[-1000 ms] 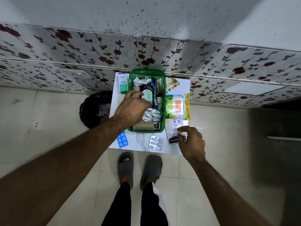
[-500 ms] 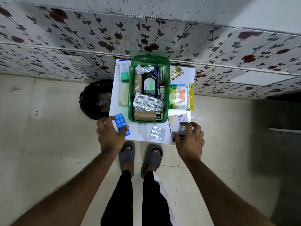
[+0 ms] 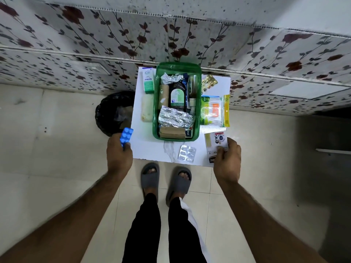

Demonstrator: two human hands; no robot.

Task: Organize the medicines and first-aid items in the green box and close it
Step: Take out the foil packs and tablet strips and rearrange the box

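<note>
The open green box [image 3: 156,111] stands on a small white table [image 3: 148,149], holding a dark syrup bottle [image 3: 177,97], foil strips [image 3: 175,117] and brown rolls [image 3: 171,132]. My left hand [image 3: 118,152] grips a blue pill blister [image 3: 126,136] at the table's front left corner, lifted off the surface. My right hand [image 3: 227,158] holds a white plaster packet [image 3: 216,143] at the front right corner. A silver blister [image 3: 187,153] lies between my hands. Left of the box lie a green-white carton [image 3: 148,80] and a pale roll [image 3: 147,111]; right of it, a swab packet [image 3: 214,111] and a gold blister [image 3: 209,82].
A black-lined bin [image 3: 114,112] stands on the floor at the table's left. A flower-patterned wall [image 3: 190,40] runs directly behind the table. My feet in grey slippers [image 3: 165,179] are just under the table's front edge. Tiled floor lies all around.
My left hand has left the box, picked up the blue blister and drawn it back to the front left corner. My right hand has closed on the plaster packet.
</note>
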